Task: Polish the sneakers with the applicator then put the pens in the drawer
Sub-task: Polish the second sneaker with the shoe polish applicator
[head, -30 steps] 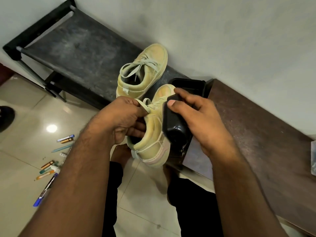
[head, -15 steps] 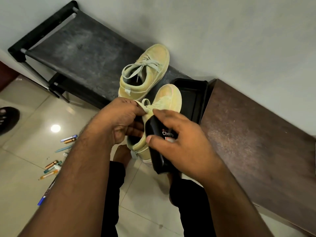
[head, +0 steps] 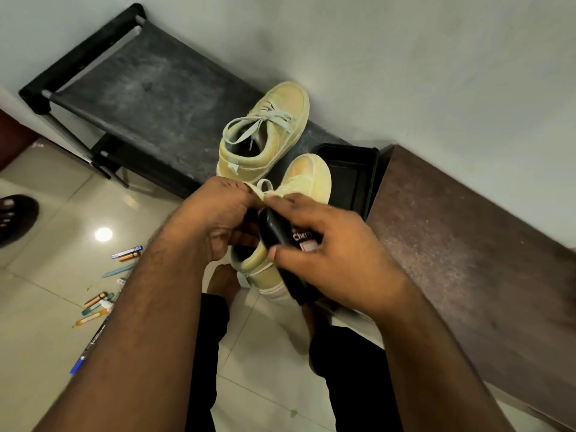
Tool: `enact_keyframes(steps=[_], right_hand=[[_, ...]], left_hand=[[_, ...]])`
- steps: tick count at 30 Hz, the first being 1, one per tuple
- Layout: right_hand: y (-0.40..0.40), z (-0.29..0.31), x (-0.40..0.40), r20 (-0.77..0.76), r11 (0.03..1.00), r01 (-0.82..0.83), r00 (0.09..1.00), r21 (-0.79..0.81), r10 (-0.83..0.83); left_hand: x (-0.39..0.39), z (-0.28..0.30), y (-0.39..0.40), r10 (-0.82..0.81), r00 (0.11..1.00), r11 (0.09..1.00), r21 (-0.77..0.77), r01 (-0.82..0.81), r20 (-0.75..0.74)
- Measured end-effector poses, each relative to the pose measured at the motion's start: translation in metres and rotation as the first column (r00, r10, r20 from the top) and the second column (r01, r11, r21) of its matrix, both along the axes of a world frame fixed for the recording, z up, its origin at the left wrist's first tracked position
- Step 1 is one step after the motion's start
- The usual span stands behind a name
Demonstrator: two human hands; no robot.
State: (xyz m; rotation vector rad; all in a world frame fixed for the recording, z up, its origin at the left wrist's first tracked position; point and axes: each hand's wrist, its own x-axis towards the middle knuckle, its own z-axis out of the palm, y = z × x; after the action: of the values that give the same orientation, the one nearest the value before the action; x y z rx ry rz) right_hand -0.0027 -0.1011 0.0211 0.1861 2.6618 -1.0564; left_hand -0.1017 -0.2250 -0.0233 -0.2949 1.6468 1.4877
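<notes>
Hiding much of the held sneaker [head: 307, 179]: left hand [head: 218, 219] gripping its collar, right hand [head: 330, 244] clutching the applicator [head: 280, 232]; pens [head: 106, 285] scattered left.

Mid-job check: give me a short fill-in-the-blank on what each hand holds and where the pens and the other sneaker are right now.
1. The right hand grips the black ____, pressed against the held sneaker.
2. The left hand holds that sneaker at its ____.
3. The pens lie scattered on the ____.
4. The second sneaker rests on the black ____.

Missing words: applicator; opening; floor; rack
</notes>
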Motion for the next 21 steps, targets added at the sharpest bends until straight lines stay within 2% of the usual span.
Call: enact_keyframes(steps=[2,4,5,7,11,16,21], right_hand=[[0.008,0.013,0.007,0.151,0.986,-0.045,0.986,-0.161,0.069],[0.02,0.016,0.009,0.185,0.951,0.1,0.982,-0.293,-0.046],[0.025,0.013,0.007,0.144,0.939,0.184,0.979,-0.291,-0.147],[0.032,0.002,-0.004,0.021,0.946,0.278,0.96,-0.166,-0.278],[0.025,-0.019,-0.019,-0.14,0.96,0.282,0.95,0.003,-0.278],[0.027,-0.032,-0.023,-0.118,0.979,0.193,0.976,0.065,-0.184],[0.037,-0.037,-0.021,-0.181,0.963,0.25,0.956,0.097,-0.229]], left_hand=[[-0.001,0.0,-0.001,0.013,1.0,1.0,-0.016,-0.013,0.003],[-0.001,0.0,-0.001,0.01,1.0,1.0,0.005,-0.01,0.022],[-0.001,0.0,0.0,-0.005,1.0,1.0,0.02,0.004,0.03],[0.001,0.001,0.001,-0.035,0.999,0.999,0.035,0.034,0.033],[0.001,0.0,0.003,-0.078,0.997,0.997,0.023,0.077,0.028],[0.0,-0.001,-0.001,-0.113,0.994,0.994,0.005,0.113,0.005],[-0.003,0.0,-0.005,-0.14,0.99,0.987,-0.081,0.137,-0.027]])
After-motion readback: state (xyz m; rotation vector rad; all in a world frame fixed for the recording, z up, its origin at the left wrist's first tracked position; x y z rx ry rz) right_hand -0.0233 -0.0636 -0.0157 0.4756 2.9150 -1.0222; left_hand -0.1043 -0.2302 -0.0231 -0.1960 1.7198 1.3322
